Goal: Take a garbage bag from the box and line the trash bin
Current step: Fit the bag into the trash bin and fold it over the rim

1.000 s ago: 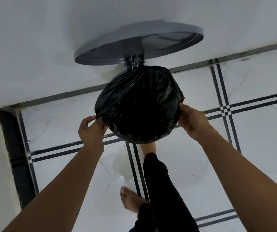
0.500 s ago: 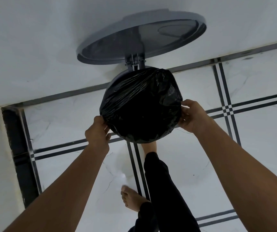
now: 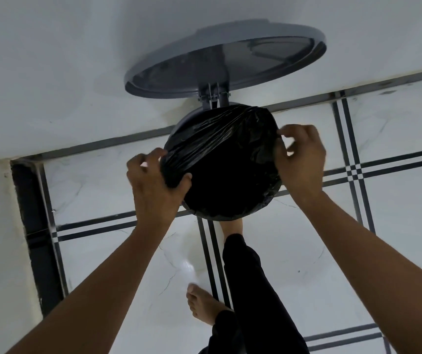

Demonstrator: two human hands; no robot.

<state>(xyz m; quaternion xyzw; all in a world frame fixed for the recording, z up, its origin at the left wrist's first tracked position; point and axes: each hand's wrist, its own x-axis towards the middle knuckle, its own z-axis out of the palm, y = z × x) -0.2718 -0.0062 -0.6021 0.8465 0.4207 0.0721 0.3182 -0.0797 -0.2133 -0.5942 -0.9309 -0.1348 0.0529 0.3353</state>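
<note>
A round grey trash bin (image 3: 182, 125) stands on the floor against the wall, its grey lid (image 3: 225, 57) swung up on the hinge. A black garbage bag (image 3: 225, 164) is spread over the bin's mouth and folded over the rim. My left hand (image 3: 153, 182) grips the bag at the bin's left rim, thumb pressed on the plastic. My right hand (image 3: 300, 157) pinches the bag's edge at the right rim. The garbage bag box is not in view.
The floor is white marble tile with dark striped borders (image 3: 353, 172). A white wall (image 3: 51, 72) runs behind the bin and another stands at the left. My bare feet (image 3: 205, 306) and a black trouser leg (image 3: 253, 290) are just in front of the bin.
Both hands have moved up along the rim, from the bin's near sides toward its middle, pulling the bag tighter over the edge. The view has shifted slightly closer.
</note>
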